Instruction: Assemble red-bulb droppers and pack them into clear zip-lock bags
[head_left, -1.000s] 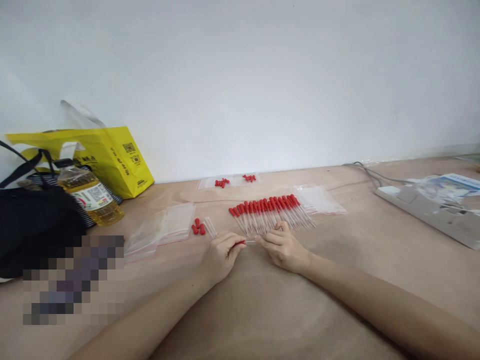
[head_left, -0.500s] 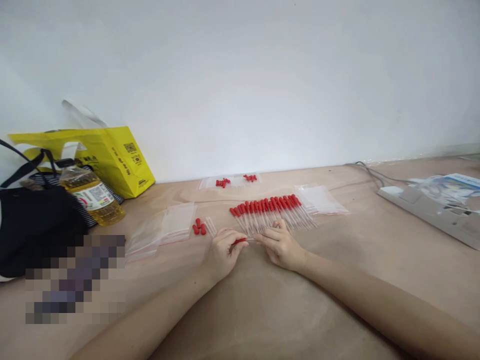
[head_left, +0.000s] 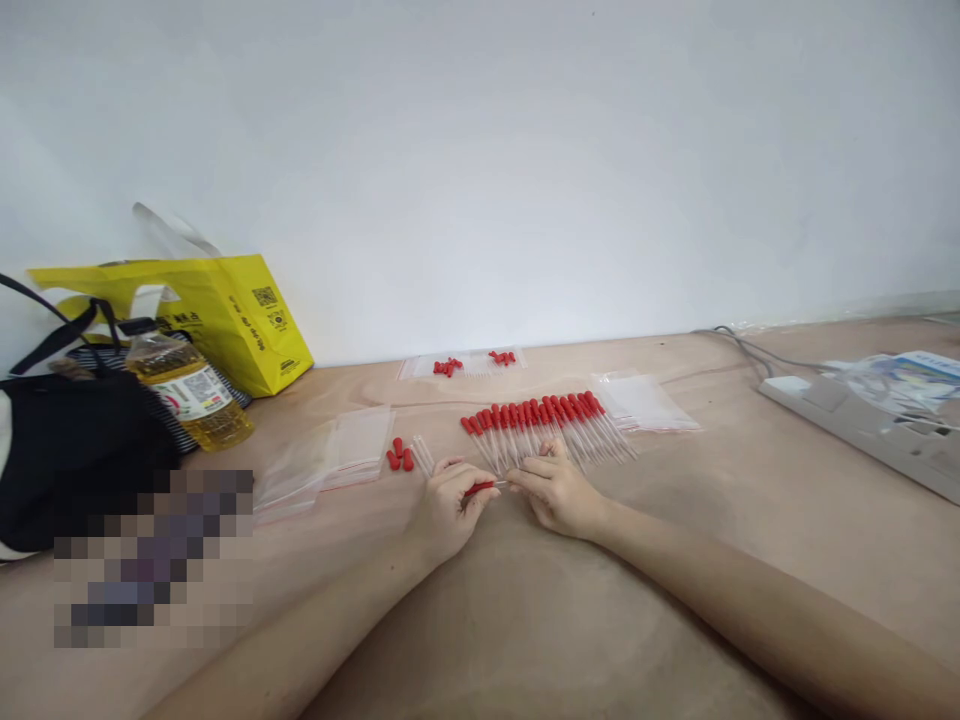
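Observation:
My left hand (head_left: pixel 448 508) is closed on a red rubber bulb (head_left: pixel 479 488), pinched between thumb and fingers. A thin clear glass tube (head_left: pixel 502 484) runs from the bulb's end to my right hand (head_left: pixel 556 492), whose fingers pinch it; its tip is hidden there. Just beyond my hands lies a slanted row of droppers (head_left: pixel 531 412) with red bulbs and clear stems. To the left of my left hand rest 3 loose red bulbs (head_left: pixel 400 456) and a few bare glass tubes (head_left: pixel 422 455).
Clear zip bags (head_left: pixel 356 445) lie left, with another stack of bags (head_left: pixel 646 402) right. Near the wall is a bag with red bulbs (head_left: pixel 448 367). A yellow bag (head_left: pixel 247 320), an oil bottle (head_left: pixel 191 390) and a black bag (head_left: pixel 82 450) stand left; a power strip (head_left: pixel 855 425) lies right.
The view has shifted slightly. A little more of the red bulb shows at my left fingertips; both hands keep their grip in nearly the same place.

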